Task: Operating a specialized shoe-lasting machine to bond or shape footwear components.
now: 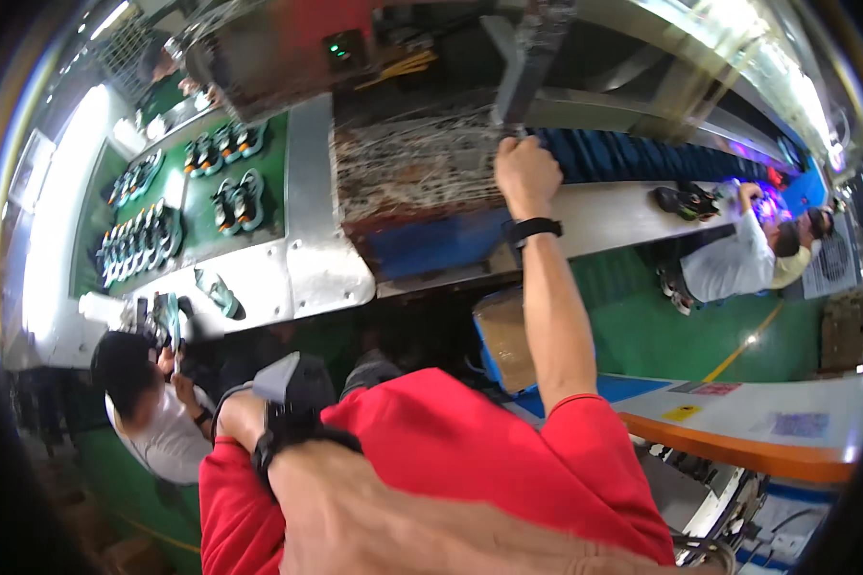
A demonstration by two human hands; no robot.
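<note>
My right arm reaches forward over the bench, and my right hand [528,177] is closed in a fist at the lower end of a grey metal bar [525,81]. The fingers seem wrapped round that end, though their inner side is hidden. Large and blurred, my left hand [384,513] is raised close to the camera at the bottom. Its fingers run along and past the lower edge, so their grip does not show. A black strap with a boxy device [299,388] sits at the left wrist. Beside the right hand lies a worn, scratched board surface [417,158].
Several shoes [237,203] stand on a green-topped table [270,129] at the left. A conveyor with dark slats [633,158] extends right, with dark shoes [686,202] beside it. A co-worker [158,412] sits near left; people [734,259] work at right. A cardboard box [505,340] stands below.
</note>
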